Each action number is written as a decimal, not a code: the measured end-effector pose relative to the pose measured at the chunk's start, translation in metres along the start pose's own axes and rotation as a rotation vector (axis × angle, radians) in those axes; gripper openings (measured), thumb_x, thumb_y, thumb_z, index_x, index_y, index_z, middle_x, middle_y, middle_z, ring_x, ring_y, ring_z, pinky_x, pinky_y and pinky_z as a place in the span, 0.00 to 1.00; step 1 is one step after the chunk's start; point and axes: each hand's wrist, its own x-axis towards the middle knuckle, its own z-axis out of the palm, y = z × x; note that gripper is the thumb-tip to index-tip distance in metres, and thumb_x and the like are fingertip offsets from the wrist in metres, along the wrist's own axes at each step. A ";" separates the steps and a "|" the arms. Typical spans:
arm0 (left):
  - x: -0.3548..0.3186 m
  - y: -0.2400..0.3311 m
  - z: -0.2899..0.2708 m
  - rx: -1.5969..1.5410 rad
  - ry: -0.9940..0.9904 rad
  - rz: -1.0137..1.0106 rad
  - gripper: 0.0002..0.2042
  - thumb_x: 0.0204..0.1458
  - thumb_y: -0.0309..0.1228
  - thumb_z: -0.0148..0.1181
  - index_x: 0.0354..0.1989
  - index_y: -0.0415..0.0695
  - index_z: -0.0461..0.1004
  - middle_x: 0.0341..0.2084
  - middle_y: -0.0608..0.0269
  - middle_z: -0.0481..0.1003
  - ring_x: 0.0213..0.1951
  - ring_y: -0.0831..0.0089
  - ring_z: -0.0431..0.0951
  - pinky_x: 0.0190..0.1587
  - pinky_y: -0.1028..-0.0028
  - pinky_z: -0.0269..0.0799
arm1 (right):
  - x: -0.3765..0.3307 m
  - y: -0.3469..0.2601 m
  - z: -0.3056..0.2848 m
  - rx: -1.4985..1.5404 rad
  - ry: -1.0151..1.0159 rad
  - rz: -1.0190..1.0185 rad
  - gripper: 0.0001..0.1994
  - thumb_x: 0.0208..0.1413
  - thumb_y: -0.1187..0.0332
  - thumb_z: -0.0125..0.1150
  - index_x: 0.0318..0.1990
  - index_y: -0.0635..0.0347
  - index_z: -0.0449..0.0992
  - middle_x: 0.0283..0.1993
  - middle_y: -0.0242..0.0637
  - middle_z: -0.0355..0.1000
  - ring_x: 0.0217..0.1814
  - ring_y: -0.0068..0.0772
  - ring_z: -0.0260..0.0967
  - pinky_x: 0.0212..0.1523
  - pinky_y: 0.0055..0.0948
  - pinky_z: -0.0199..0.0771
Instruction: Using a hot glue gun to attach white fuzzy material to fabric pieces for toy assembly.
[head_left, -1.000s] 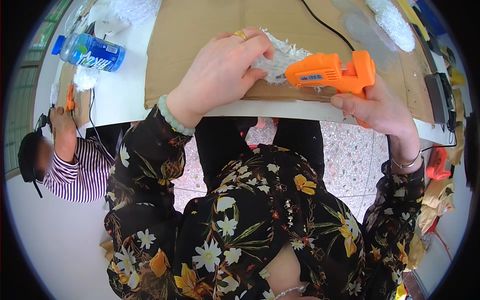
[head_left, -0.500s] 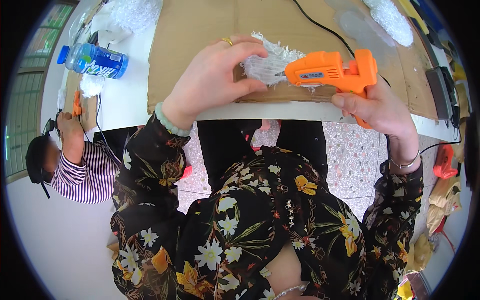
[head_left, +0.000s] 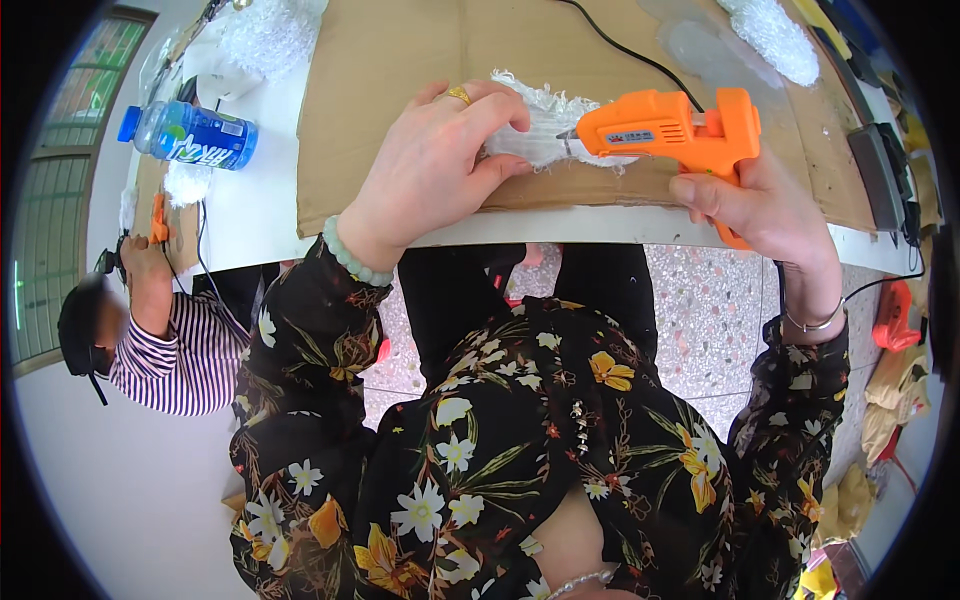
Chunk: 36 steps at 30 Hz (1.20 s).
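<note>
On the brown cardboard lies a white fringed piece of fabric (head_left: 540,125) with frayed, shaggy edges. My left hand (head_left: 435,165) pinches its left end, the thumb on the near side and the fingers curled over from the far side. An orange hot glue gun (head_left: 645,125) is gripped in my right hand (head_left: 765,210), its handle partly hidden by the palm and thumb. The gun points left, and its metal nozzle is over the middle of the fabric. Whether the tip touches the fabric, I cannot tell.
A sheet of cardboard (head_left: 390,60) covers much of the white table (head_left: 235,215). A blue-labelled bottle (head_left: 190,135) lies at the left. White shredded bundles (head_left: 775,40) lie at the far right and far left. A black cord (head_left: 640,45) crosses the cardboard. Another person (head_left: 175,340) works at the left.
The glue gun's nozzle has shifted slightly away from me and to the right over the fabric. My left fingers and thumb have drawn a little closer together.
</note>
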 end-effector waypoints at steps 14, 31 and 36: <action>0.009 0.001 0.000 -0.086 0.018 -0.054 0.14 0.39 0.29 0.65 0.36 0.45 0.70 0.27 0.60 0.73 0.25 0.62 0.74 0.45 0.66 0.67 | 0.005 -0.001 -0.008 0.021 -0.029 -0.010 0.23 0.52 0.70 0.62 0.54 0.61 0.59 0.30 0.29 0.68 0.28 0.19 0.63 0.29 0.21 0.64; 0.020 0.015 0.011 0.150 0.094 -0.050 0.18 0.39 0.37 0.67 0.37 0.45 0.70 0.31 0.61 0.75 0.29 0.60 0.76 0.49 0.55 0.67 | -0.003 -0.006 -0.013 0.036 0.123 -0.108 0.10 0.55 0.65 0.59 0.39 0.62 0.70 0.26 0.27 0.67 0.28 0.17 0.64 0.30 0.20 0.64; 0.019 0.008 0.012 0.135 0.168 -0.139 0.19 0.38 0.37 0.68 0.37 0.46 0.70 0.29 0.60 0.75 0.29 0.59 0.76 0.44 0.63 0.69 | 0.001 0.000 -0.010 0.155 0.173 -0.122 0.11 0.57 0.60 0.58 0.34 0.60 0.71 0.25 0.28 0.68 0.26 0.20 0.66 0.29 0.21 0.66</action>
